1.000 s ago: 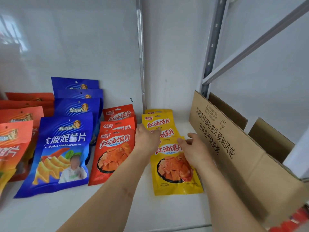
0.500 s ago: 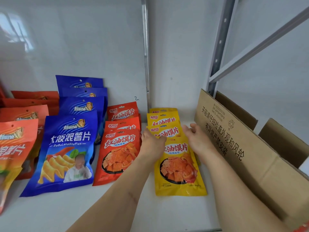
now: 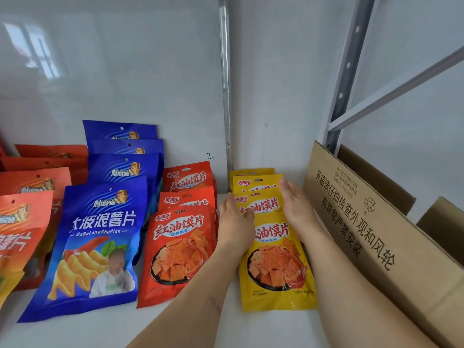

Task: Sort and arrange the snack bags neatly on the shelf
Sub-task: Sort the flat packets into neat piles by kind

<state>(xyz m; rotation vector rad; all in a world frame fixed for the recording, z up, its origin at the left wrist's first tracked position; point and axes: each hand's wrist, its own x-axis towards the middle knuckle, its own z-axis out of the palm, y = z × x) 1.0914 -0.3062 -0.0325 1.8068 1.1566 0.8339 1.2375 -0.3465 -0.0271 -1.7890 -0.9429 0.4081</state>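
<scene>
A row of overlapping yellow snack bags (image 3: 276, 270) lies on the white shelf (image 3: 251, 327), right of centre. My left hand (image 3: 234, 223) rests flat against the row's left edge and my right hand (image 3: 297, 205) against its right edge, fingers pointing to the back wall. Both hands press the sides of the yellow bags; neither lifts one. To the left lie rows of red snack bags (image 3: 179, 249), blue chip bags (image 3: 98, 244) and orange bags (image 3: 17, 222).
An open cardboard box (image 3: 371, 237) stands along the right side of the shelf, close to my right forearm. A grey metal upright (image 3: 345, 71) and a white back wall bound the shelf behind. Bare white shelf lies in front of the bags.
Both hands have slid further back along the sides of the yellow row, the right hand reaching up beside the rear bags. The rear yellow bags look straighter.
</scene>
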